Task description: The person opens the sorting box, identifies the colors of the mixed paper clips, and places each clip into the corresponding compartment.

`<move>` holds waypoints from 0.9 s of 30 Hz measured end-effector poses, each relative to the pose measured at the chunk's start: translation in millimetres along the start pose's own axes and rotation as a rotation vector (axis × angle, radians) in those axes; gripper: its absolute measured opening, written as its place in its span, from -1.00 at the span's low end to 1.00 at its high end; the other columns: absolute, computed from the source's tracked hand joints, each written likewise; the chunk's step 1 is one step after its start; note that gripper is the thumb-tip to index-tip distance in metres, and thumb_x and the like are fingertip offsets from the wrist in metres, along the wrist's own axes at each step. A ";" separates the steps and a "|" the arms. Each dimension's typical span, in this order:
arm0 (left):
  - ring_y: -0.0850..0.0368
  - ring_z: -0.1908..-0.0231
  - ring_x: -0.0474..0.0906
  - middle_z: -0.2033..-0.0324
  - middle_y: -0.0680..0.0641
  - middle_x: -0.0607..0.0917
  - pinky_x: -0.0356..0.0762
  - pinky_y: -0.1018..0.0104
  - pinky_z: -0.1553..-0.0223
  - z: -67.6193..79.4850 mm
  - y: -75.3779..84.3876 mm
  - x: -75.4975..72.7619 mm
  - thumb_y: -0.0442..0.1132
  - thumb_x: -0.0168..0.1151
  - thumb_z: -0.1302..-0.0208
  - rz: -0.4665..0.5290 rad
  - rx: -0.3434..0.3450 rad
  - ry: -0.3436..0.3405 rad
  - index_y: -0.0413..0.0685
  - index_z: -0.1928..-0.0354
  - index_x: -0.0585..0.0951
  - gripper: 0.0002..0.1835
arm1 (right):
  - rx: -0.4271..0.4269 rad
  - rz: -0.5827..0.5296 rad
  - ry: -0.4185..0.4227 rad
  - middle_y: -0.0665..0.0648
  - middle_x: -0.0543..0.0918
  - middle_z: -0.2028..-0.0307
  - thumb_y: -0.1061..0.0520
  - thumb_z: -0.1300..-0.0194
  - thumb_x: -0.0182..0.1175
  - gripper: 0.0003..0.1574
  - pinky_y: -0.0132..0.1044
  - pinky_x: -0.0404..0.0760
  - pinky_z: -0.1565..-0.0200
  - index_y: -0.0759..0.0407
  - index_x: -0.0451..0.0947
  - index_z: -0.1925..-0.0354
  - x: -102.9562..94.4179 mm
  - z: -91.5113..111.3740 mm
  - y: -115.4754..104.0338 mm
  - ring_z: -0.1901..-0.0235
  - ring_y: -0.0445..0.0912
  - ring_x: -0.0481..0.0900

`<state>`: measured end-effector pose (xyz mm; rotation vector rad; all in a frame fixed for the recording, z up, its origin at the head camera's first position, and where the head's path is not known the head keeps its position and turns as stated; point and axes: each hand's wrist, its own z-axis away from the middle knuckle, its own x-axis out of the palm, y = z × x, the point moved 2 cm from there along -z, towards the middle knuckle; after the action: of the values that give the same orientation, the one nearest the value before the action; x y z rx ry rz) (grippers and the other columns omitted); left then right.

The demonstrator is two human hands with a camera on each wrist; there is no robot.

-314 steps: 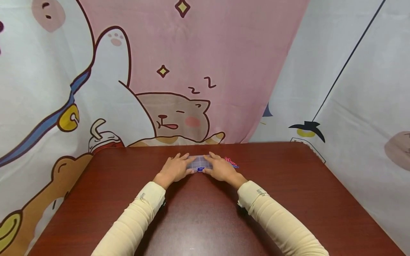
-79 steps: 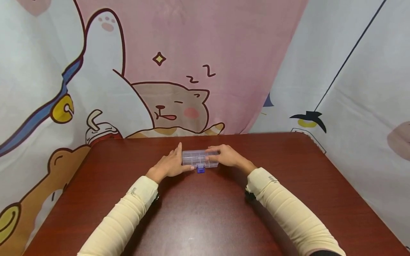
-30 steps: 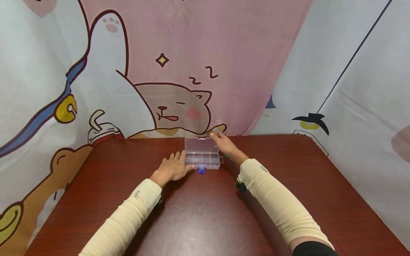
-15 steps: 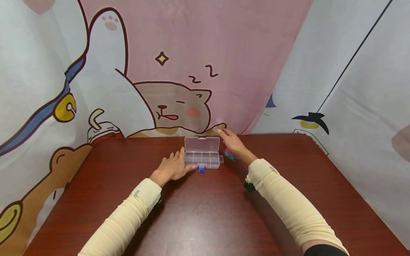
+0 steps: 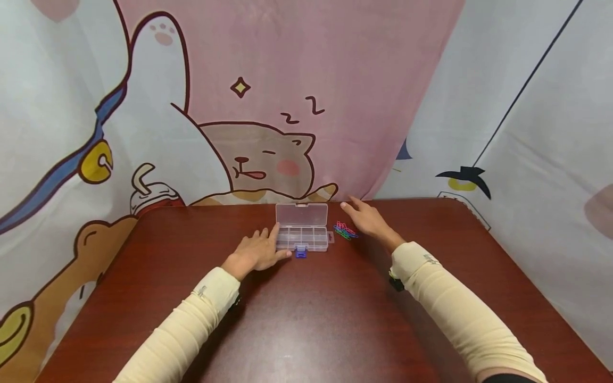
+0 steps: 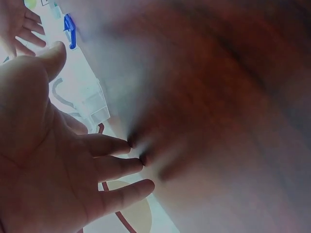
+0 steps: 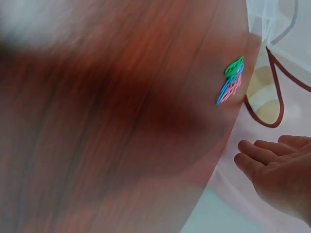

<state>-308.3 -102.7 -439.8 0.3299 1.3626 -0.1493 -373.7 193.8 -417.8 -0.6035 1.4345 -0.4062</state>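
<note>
A clear plastic compartment box (image 5: 301, 238) stands on the table with its lid (image 5: 301, 215) raised at the back and its blue latch (image 5: 300, 252) hanging down in front. My left hand (image 5: 256, 251) lies at the box's left end, fingers spread, thumb near the front edge; the left wrist view shows its palm with the fingers extended. To the right of the box lies a small pile of pink, blue and green paper clips (image 5: 345, 230). Just beyond and right of them my right hand (image 5: 371, 219) hovers with relaxed fingers, holding nothing. The box's compartments look bare.
The dark red-brown wooden table (image 5: 306, 319) ends at a back edge close behind the box. Beyond it hangs a cartoon-printed cloth (image 5: 364, 106), which also covers both sides.
The box lid has swung from closed to upright, after its latch came down. My right hand has left the lid and moved right past the paper clips, uncovering them. My left hand stays put.
</note>
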 end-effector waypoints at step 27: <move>-0.21 -0.21 0.42 -0.27 -0.22 0.46 0.40 -0.18 -0.09 -6.3 -2.7 -1.7 0.35 -0.29 -0.44 -0.108 0.023 0.067 0.13 -0.54 -0.01 -0.22 | -0.067 0.194 -0.013 0.37 0.31 -0.36 -0.33 -0.49 -0.19 -0.10 0.20 0.21 -0.31 0.28 0.13 -0.45 -0.2 13.5 28.0 -0.32 0.29 0.30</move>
<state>-315.3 -103.4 -439.6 0.2831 1.4469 -0.2452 -363.0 217.9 -434.3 -0.5141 1.4839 -0.2018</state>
